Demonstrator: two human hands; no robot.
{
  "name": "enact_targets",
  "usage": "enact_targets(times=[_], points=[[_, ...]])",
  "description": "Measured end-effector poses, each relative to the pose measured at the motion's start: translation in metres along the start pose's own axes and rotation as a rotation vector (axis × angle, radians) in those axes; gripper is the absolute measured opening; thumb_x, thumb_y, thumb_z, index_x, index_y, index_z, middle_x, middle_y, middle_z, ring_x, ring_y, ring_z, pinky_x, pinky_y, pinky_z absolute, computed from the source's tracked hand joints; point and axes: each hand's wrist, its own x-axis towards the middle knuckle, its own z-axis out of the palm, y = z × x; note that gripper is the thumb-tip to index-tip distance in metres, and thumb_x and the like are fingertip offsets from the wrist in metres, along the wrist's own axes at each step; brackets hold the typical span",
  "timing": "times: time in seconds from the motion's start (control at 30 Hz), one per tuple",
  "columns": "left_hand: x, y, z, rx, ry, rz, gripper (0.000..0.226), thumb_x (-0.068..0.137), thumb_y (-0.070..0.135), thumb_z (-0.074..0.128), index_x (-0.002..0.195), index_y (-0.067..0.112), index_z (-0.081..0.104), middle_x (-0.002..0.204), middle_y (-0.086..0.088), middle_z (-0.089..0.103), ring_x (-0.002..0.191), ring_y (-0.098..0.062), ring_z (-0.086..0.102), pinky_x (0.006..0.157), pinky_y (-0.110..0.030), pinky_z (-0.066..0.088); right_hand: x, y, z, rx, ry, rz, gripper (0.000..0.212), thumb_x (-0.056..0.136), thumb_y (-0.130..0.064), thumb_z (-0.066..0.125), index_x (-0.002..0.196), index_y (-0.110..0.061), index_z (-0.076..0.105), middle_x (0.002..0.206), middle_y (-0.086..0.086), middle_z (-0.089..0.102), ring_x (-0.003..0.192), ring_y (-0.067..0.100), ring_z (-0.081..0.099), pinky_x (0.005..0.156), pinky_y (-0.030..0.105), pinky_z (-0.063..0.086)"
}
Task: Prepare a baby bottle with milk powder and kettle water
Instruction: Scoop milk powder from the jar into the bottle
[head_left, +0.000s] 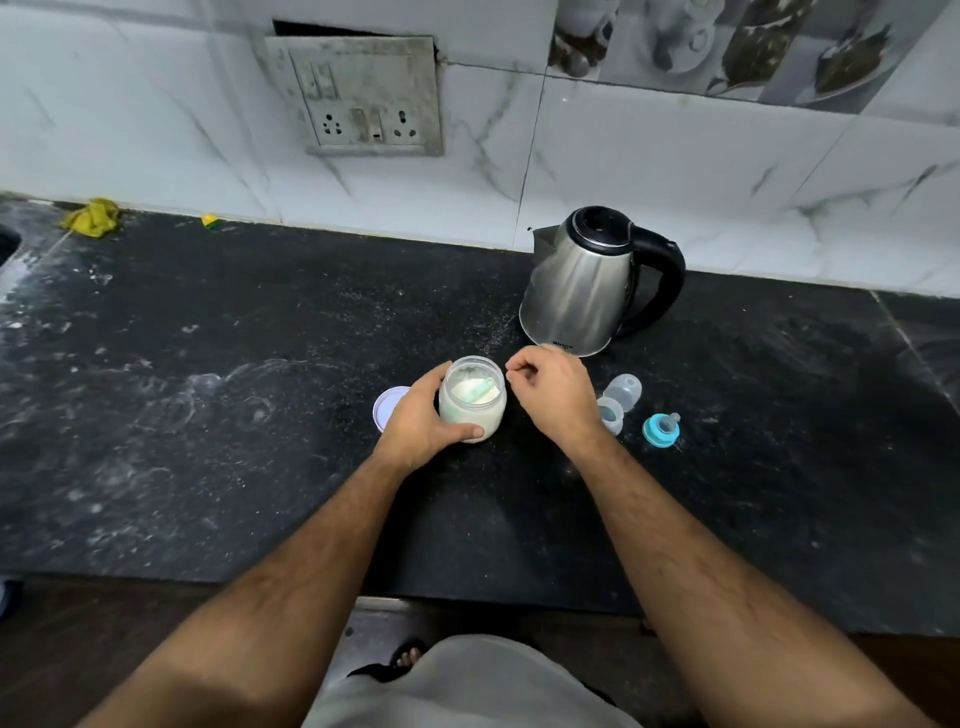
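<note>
An open glass jar of milk powder (472, 397) stands on the black counter (260, 415) with a pale green scoop lying inside it. My left hand (421, 421) grips the jar from its left side. Just right of the jar's rim hovers my right hand (553, 395), fingers curled and holding nothing. The jar's white lid (387, 408) lies behind my left hand. The clear baby bottle (610, 413) stands open to the right, partly hidden by my right wrist. Its clear cap (626, 391) and blue teat ring (661, 429) lie beside it. The steel kettle (587, 291) stands behind.
A switchboard with sockets (363, 98) is set in the tiled wall. A yellow cloth (91, 217) and a small yellow-green piece (209, 221) lie at the counter's back left. A sink edge (8, 244) shows at far left. Powder dusts the counter.
</note>
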Motion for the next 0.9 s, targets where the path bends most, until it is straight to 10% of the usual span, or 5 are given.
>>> enact_targets(times=[0.47,0.9], points=[[-0.002,0.012,0.004,0.068,-0.050,0.102,0.088,0.058,0.021,0.091,0.133,0.037,0.049,0.112,0.027,0.063,0.107,0.003,0.060,0.100,-0.031,0.048,0.019,-0.050,-0.003,-0.813,-0.526,-0.354,0.021,0.093,-0.013,0.055,0.107,-0.014,0.070,0.107,0.007,0.067,0.100,0.028,0.063,0.070,0.031,0.038],[-0.001,0.018,0.005,0.119,-0.066,0.147,0.095,0.057,0.017,0.092,0.140,0.026,0.047,0.128,0.012,0.061,0.115,-0.007,0.057,0.103,-0.029,0.044,0.026,-0.054,0.007,-1.026,-0.691,-0.426,0.025,0.099,-0.015,0.051,0.119,-0.010,0.064,0.123,0.003,0.066,0.116,0.023,0.062,0.078,0.033,0.043]])
